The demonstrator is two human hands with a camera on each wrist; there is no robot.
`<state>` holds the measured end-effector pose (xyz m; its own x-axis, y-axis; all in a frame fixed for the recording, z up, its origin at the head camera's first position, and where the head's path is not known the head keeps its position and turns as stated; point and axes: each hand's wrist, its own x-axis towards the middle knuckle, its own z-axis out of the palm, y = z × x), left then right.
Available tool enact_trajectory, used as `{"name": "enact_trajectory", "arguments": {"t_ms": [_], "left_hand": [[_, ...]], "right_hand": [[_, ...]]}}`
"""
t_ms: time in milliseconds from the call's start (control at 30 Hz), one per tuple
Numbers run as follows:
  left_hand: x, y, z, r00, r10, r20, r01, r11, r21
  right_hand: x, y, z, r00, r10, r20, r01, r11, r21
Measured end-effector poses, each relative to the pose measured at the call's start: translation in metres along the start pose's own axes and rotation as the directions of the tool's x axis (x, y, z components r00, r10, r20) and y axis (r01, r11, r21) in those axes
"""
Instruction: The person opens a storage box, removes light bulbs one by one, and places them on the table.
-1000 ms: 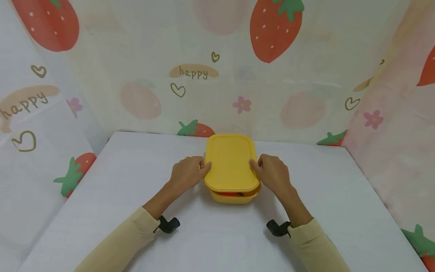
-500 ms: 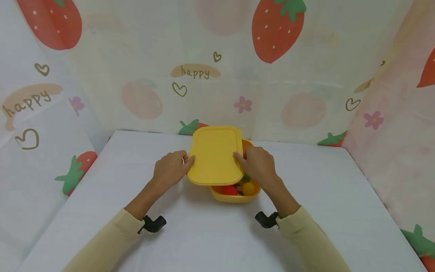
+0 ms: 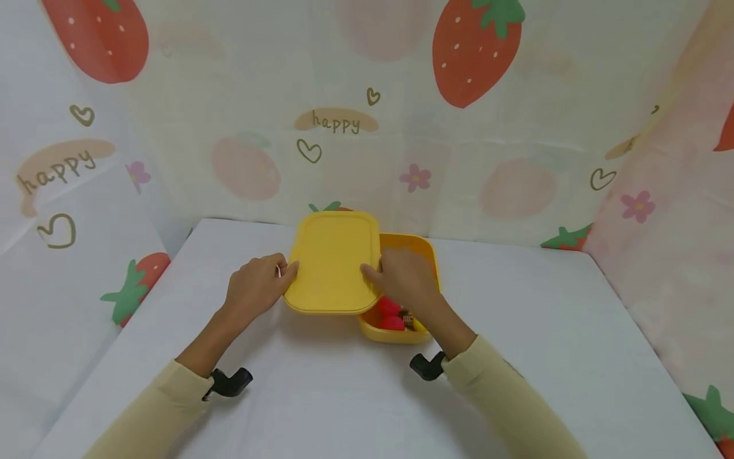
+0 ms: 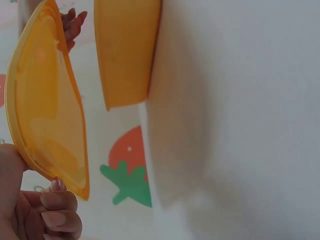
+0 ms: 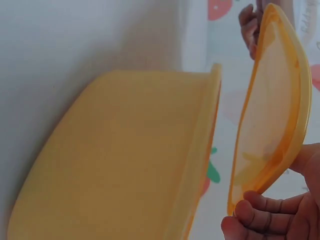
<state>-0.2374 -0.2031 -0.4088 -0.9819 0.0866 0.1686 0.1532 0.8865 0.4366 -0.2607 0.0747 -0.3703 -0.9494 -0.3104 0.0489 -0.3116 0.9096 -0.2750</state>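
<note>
A yellow lid (image 3: 332, 261) is held up between both hands, above and to the left of a yellow plastic box (image 3: 395, 336). My left hand (image 3: 255, 287) pinches the lid's left edge, thumb on top and fingers curled below. On the opposite edge my right hand (image 3: 408, 275) pinches the lid the same way, over the box. Inside the box lie red pieces (image 3: 391, 312) and a small yellow piece; the lid and right hand hide the rest. In the right wrist view the lid (image 5: 272, 110) is clearly apart from the box's rim (image 5: 212, 105).
The box stands on a white-covered table (image 3: 545, 331). Behind it rises a cloth backdrop (image 3: 459, 140) printed with strawberries, with similar cloth at both sides. A black wrist mount (image 3: 230, 382) sits below the left hand and another black mount (image 3: 427, 367) below the right.
Both hands have lifted the lid off the box and carried it to the left. The box has stayed in place, and its contents now show.
</note>
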Motion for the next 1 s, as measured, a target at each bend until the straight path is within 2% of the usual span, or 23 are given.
{"name": "enact_trajectory", "arguments": {"t_ms": [167,300,400,633,1000], "left_hand": [[-0.006,-0.020,0.000,1.000,0.002,0.012,-0.001,1.000,-0.012],[-0.010,-0.033,0.002,1.000,-0.004,0.016,0.005,1.000,-0.013],[-0.012,-0.041,0.003,1.000,-0.005,0.008,0.005,1.000,-0.013],[-0.018,-0.055,0.006,0.999,-0.039,0.019,0.039,0.999,-0.007],[-0.022,-0.067,0.005,0.999,-0.044,0.029,0.045,0.999,-0.011]], "right_hand": [[0.007,-0.012,0.008,0.999,-0.027,0.046,0.027,1.000,0.011],[0.012,-0.019,0.015,0.996,-0.013,0.094,0.008,0.999,0.052],[0.014,-0.024,0.020,0.994,-0.001,0.113,-0.003,0.999,0.039],[0.015,-0.038,0.028,0.986,0.036,0.164,-0.037,0.999,0.000],[0.017,-0.054,0.032,0.987,0.022,0.156,-0.020,1.000,-0.019]]}}
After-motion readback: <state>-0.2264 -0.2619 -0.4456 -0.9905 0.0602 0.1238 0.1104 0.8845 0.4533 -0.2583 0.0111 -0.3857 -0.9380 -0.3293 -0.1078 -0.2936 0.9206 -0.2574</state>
